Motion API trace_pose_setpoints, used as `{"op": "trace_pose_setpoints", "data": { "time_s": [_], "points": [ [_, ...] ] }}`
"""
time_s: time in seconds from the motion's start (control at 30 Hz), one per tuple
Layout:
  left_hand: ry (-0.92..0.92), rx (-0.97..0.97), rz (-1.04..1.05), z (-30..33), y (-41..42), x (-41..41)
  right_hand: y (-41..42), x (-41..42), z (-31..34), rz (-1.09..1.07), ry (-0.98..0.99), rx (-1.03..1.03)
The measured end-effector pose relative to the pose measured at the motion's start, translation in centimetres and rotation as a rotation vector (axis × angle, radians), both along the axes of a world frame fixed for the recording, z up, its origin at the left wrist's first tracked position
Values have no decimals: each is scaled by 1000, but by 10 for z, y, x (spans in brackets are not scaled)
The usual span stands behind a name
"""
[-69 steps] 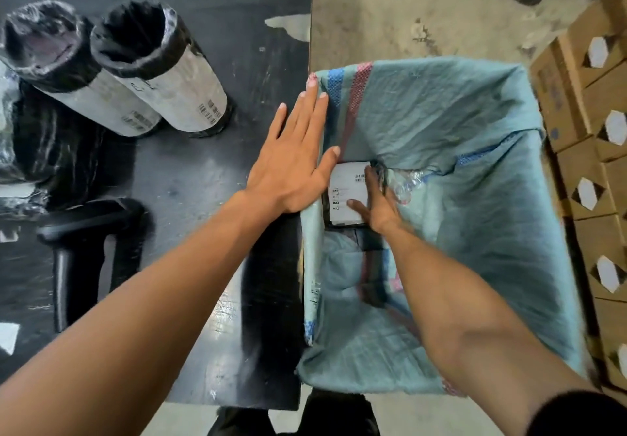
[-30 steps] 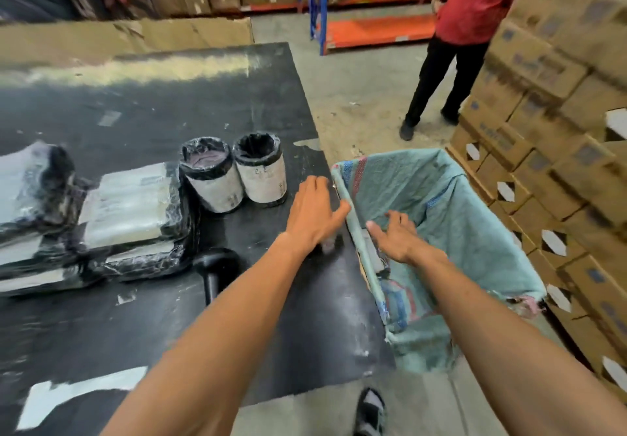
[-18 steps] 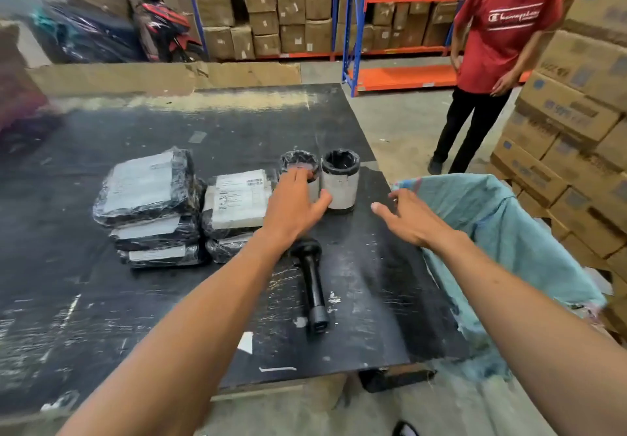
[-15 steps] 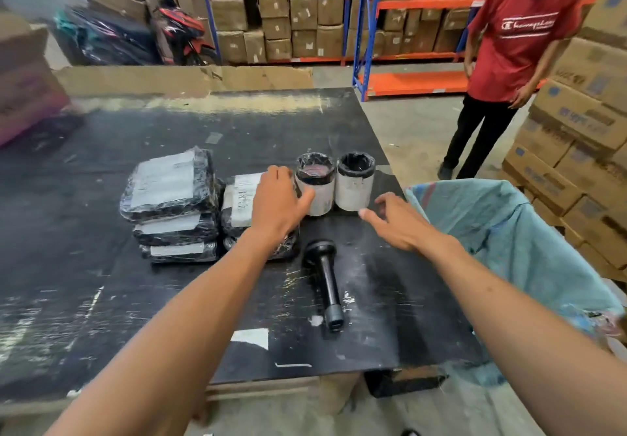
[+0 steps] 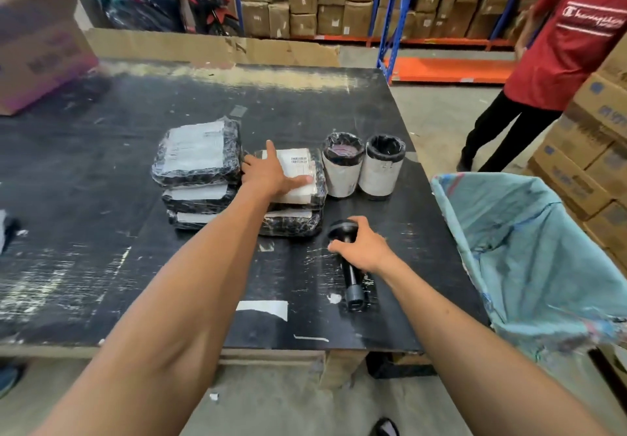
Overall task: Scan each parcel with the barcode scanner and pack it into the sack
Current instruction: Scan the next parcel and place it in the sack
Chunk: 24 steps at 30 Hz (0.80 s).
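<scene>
My left hand [image 5: 271, 172] lies flat with spread fingers on the white label of the top flat parcel [image 5: 302, 178], the upper one of a short stack wrapped in black plastic. My right hand [image 5: 363, 247] curls round the handle of the black barcode scanner [image 5: 351, 266], which lies on the black table [image 5: 101, 266]. A second stack of flat parcels [image 5: 198, 171] stands to the left. Two upright cylinder parcels [image 5: 342, 169] [image 5: 383, 171] stand to the right of my left hand. The open teal woven sack [image 5: 543, 259] hangs off the table's right edge.
A person in a red shirt [image 5: 570, 35] stands beyond the sack on the right. Stacked cardboard boxes [image 5: 597, 150] line the right side. Shelving with boxes [image 5: 322, 1] runs along the back, and a cardboard sheet [image 5: 210, 49] borders the table's far edge.
My right hand has dropped from above the table onto the scanner and closed round its handle. My left hand has settled flat on the top parcel of the near stack.
</scene>
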State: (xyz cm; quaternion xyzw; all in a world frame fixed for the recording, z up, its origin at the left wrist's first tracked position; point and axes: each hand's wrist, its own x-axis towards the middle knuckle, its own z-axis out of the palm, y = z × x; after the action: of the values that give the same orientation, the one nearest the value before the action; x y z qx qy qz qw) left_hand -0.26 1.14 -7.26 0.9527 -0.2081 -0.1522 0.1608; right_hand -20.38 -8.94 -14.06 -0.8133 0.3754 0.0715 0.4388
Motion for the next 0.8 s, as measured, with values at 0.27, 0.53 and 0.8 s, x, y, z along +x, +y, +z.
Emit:
{"op": "trace_pose_setpoints", "data": {
  "time_s": [0.27,0.53,0.8],
  "points": [
    [126,36,29,1,0,-10,-14,-13,22,-270,-393,310],
    [204,-175,52,-4,9,-19,-34,-26,61,-280,-496,283],
    [30,-421,3,-7,24,-55,-14,-3,95,-219,-578,260]
  ]
}}
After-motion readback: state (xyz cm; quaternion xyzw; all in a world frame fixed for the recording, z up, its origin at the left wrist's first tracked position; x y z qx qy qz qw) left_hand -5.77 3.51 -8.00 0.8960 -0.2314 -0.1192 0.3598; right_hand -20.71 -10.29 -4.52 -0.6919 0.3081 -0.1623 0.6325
